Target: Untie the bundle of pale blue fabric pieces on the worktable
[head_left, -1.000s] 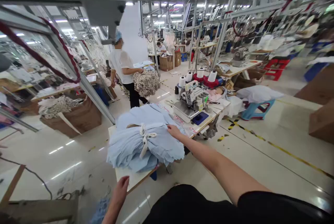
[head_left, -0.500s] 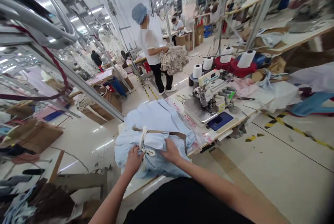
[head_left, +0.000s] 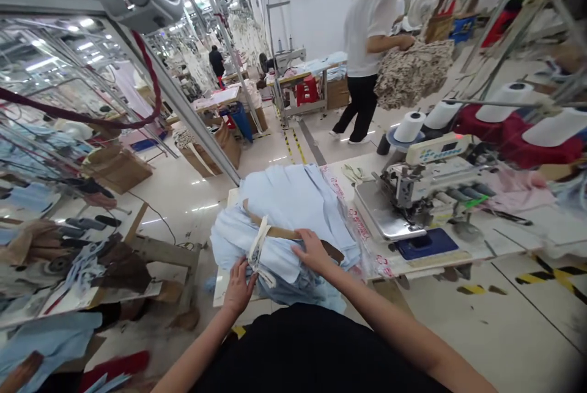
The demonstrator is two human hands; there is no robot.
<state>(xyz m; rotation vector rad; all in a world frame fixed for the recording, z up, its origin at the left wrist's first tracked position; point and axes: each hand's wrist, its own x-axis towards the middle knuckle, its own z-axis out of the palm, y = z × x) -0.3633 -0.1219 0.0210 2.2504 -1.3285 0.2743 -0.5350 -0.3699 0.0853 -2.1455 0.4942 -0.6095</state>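
A bundle of light blue fabric pieces [head_left: 279, 261], tied with a white cloth strip [head_left: 259, 246], lies at the front of the table. Behind it spreads a flatter stack of the same light blue fabric [head_left: 288, 191], and a brown strip [head_left: 282, 233] runs between the two. My left hand [head_left: 239, 288] grips the bundle's front left side, its thumb close to the knot. On the right, my right hand [head_left: 315, 252] has its fingers curled over the bundle's top edge by the brown strip, with the thumb lower on the cloth. Some fingertips are hidden in the folds.
A sewing machine [head_left: 422, 179] stands to the right, with a dark blue phone-like slab [head_left: 426, 244] before it and white thread cones [head_left: 409, 127] behind. A metal post [head_left: 183, 106] rises at the left. Beyond the table, a person [head_left: 371, 32] carries a ruffled beige bundle [head_left: 413, 75].
My view has swung left and down, so the machine and the person appear farther right. My right hand has shifted up onto the bundle's top edge. The tied bundle looks slightly turned.
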